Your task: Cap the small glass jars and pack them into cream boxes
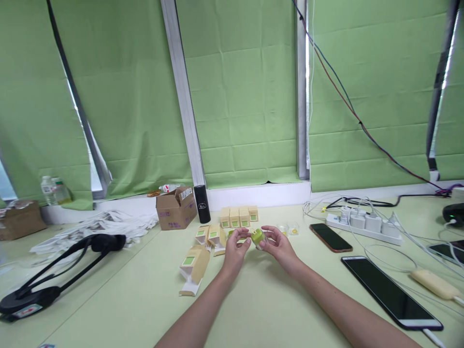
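Over the middle of the table, my right hand (280,245) is closed on a small green apple-shaped piece (258,237), gripping its right side between thumb and fingers. Just left of that piece is my left hand (236,249), its fingers curved and apart from the thumb; whether the fingertips touch the piece is unclear. A bit of something green shows behind my left fingers, mostly hidden. Left of my hands lie several small tan cartons with green labels, among them an opened carton (195,265) with its flap out. Small clear plastic pieces (289,229) rest behind my right hand.
More tan cartons (234,217) stand in a row at the back. A cardboard box (176,208) and black cylinder (202,204) are behind left. A black headset (61,270) lies far left. Phones (391,290), cables and a power strip (364,227) occupy the right.
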{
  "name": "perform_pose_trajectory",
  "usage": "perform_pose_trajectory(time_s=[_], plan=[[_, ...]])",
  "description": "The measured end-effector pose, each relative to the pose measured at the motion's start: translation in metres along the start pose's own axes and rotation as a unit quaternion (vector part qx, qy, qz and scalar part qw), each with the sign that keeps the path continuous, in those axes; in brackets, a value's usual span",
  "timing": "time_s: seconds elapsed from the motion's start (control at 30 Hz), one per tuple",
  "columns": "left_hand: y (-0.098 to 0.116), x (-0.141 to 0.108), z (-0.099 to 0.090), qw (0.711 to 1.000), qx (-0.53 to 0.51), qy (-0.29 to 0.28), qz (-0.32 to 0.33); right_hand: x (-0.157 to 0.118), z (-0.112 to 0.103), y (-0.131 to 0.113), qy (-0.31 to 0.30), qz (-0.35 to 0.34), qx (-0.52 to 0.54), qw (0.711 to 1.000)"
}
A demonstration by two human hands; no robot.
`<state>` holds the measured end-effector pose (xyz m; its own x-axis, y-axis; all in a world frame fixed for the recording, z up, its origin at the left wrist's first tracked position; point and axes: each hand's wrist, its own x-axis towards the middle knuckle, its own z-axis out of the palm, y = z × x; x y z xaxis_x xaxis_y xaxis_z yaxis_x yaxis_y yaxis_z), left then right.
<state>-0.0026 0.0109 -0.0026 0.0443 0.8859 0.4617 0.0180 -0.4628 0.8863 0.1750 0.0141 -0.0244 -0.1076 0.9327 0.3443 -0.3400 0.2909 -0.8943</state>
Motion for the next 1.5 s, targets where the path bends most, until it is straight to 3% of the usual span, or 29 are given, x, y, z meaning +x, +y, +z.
perform_pose_trajectory(time_s=[0.57, 0.77, 1.2, 1.5], plan=[[0.003, -0.006, 0.008, 0.996, 0.070, -0.047, 0.031, -0.006, 0.009, -0.009, -0.012, -0.017, 0.009, 1.000], [0.004, -0.006, 0.007, 0.996, 0.077, -0.035, 0.032, -0.004, 0.005, -0.006, -0.006, -0.024, 0.003, 1.000], [0.003, -0.005, 0.006, 0.996, 0.066, -0.021, 0.059, 0.000, 0.002, -0.006, -0.036, 0.034, 0.152, 0.987], [-0.001, -0.003, 0.005, 0.995, 0.082, -0.025, 0.046, 0.004, -0.004, 0.004, -0.022, 0.059, 0.181, 0.981]])
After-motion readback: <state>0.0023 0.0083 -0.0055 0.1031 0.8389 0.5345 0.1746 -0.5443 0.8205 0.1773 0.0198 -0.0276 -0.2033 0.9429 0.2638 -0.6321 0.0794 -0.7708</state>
